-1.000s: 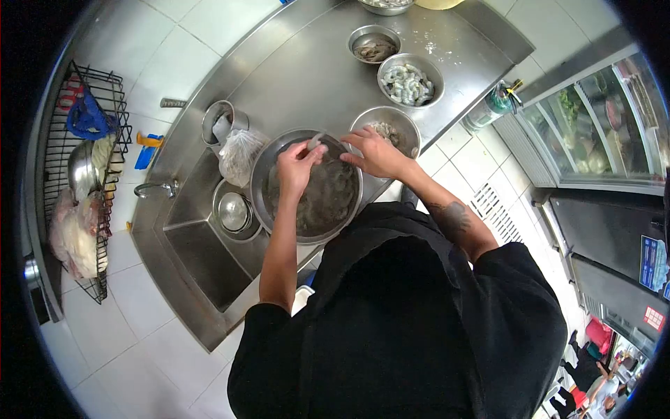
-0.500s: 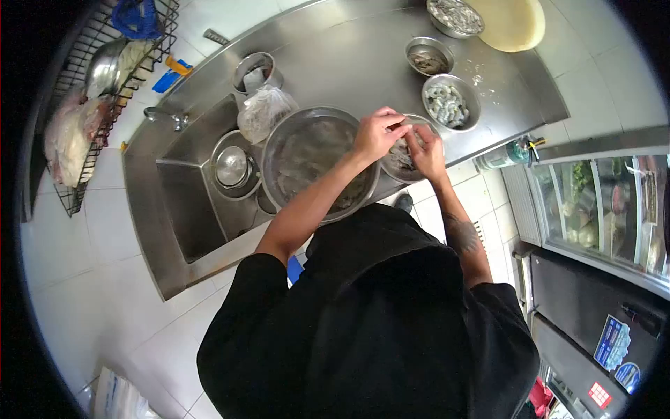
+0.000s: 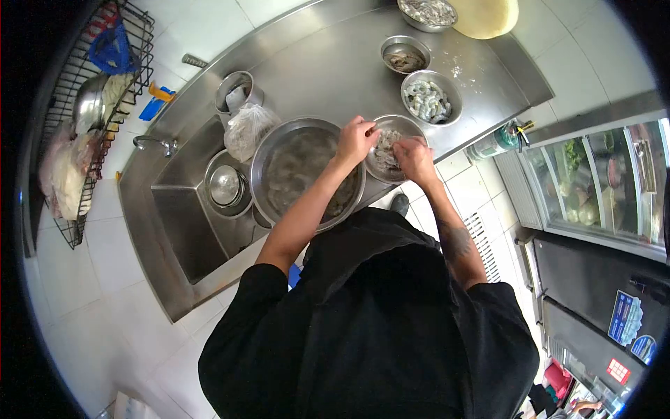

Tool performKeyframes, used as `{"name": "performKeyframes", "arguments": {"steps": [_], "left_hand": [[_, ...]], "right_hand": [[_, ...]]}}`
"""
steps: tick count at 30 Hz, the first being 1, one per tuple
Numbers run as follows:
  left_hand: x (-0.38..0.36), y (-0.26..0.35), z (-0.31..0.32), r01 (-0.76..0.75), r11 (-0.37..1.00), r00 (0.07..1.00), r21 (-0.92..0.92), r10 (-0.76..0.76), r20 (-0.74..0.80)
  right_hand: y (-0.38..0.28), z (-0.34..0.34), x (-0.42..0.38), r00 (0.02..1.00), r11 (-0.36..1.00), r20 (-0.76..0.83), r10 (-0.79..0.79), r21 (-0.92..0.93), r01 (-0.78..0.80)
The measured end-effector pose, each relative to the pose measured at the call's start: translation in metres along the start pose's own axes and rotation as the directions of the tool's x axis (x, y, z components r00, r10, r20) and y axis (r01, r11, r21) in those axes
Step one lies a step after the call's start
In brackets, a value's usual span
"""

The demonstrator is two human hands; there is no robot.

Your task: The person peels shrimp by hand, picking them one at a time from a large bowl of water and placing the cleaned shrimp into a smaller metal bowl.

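Observation:
My left hand is closed in a pinch at the rim between a large metal basin and a smaller metal bowl; whatever its fingertips hold is too small to make out. Greyish shrimp shells lie in the smaller bowl. My right hand reaches over that bowl's right side with curled fingers down at the shells, their grip partly hidden. Cloudy water with grey shrimp fills the basin. Just beyond the shell bowl, peeled shrimp sit in another metal bowl.
A small bowl with dark shrimp and a fuller bowl stand farther back. Left of the basin are a plastic bag, a metal pot and a sink with stacked bowls. A glass-fronted fridge is at right.
My hands were together above the shell bowl and have parted. The right hand has lowered into the bowl; the left has drawn back to its left rim. The camera view has shifted slightly.

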State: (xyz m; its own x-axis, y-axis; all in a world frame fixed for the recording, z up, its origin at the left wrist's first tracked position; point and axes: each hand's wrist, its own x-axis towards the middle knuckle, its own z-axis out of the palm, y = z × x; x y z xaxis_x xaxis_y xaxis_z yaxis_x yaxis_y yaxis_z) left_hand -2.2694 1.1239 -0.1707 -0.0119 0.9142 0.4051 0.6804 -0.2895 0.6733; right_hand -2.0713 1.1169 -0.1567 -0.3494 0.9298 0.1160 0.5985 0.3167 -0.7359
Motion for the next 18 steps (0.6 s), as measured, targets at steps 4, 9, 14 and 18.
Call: {"name": "performKeyframes", "arguments": {"steps": [4, 9, 14, 18], "left_hand": [[0.012, -0.006, -0.007, 0.716, 0.595, 0.657, -0.365, -0.396, 0.642], [0.014, -0.002, -0.020, 0.903, 0.099, 0.430, -0.419, -0.169, 0.887], [0.019, 0.005, -0.033, 0.913, 0.205, 0.380, -0.352, -0.117, 0.918], [0.020, 0.015, -0.034, 0.699, 0.503, 0.634, -0.509, -0.106, 0.766]], "right_hand": [[-0.030, -0.022, 0.007, 0.968, 0.902, -0.091, -0.234, -0.392, 0.181], [-0.029, -0.035, 0.021, 0.870, 0.708, 0.231, -0.436, -0.508, 0.490], [-0.043, -0.051, 0.025, 0.801, 0.623, 0.397, -0.447, -0.504, 0.598], [-0.023, -0.045, 0.031, 0.807, 0.690, 0.433, -0.402, -0.437, 0.578]]}}
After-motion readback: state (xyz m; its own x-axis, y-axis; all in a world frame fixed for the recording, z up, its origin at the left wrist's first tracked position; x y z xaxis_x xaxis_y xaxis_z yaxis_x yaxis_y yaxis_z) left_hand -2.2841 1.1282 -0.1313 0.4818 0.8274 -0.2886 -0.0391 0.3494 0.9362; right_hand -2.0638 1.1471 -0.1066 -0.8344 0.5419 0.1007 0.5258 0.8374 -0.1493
